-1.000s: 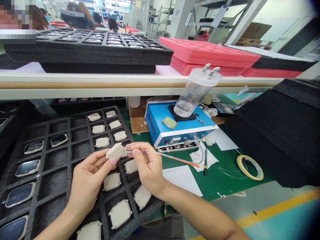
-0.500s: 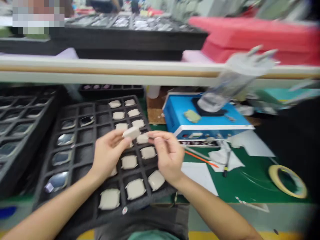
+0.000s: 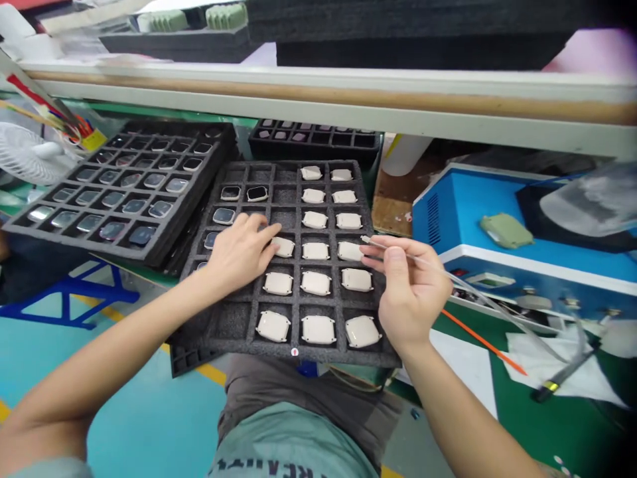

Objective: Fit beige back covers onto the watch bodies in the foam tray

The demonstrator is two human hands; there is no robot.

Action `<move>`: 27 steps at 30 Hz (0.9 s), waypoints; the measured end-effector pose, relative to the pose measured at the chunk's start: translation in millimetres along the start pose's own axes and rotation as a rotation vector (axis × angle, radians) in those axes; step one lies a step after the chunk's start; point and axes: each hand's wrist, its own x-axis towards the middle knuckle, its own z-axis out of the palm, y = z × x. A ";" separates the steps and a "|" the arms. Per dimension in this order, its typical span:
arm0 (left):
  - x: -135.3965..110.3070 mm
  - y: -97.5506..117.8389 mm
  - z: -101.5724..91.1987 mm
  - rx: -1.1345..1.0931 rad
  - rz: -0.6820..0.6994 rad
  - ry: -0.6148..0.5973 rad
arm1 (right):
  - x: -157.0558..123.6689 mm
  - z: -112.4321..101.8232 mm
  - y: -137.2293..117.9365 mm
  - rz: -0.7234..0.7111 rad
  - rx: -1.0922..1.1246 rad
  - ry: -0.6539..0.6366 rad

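Note:
A black foam tray (image 3: 239,318) lies before me, its cells holding several beige square parts and a few dark-faced ones. My left hand (image 3: 241,252) rests on the tray, its fingertips on a beige part (image 3: 284,247) lying in a cell. My right hand (image 3: 411,289) hovers over the tray's right edge. Its fingers pinch a thin clear tube with a fine tip (image 3: 393,247) that trails right toward the blue box (image 3: 462,219).
A second foam tray (image 3: 124,192) of dark-faced parts sits to the left, a third (image 3: 318,136) behind. A green part (image 3: 500,230) lies on the blue box. A shelf rail (image 3: 318,99) runs overhead. A white fan (image 3: 24,153) stands far left.
The view has swung left and down. My left hand has lowered the beige part from mid-air into a tray cell. My right hand still holds the tube.

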 end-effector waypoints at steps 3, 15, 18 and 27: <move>38.4 -28.2 -1.9 0.010 -0.052 0.015 | -0.1 -0.2 1.1 -0.003 -0.011 -0.015; 91.0 -5.3 -8.3 -0.827 -0.159 0.119 | -1.5 1.9 -0.2 -0.047 0.036 0.017; 69.1 53.8 -1.3 -1.359 -0.244 -0.027 | -0.3 2.2 1.9 -0.080 0.039 0.035; 49.6 87.7 25.6 -1.735 -0.399 -0.055 | 3.2 0.6 7.3 -0.133 -0.020 -0.020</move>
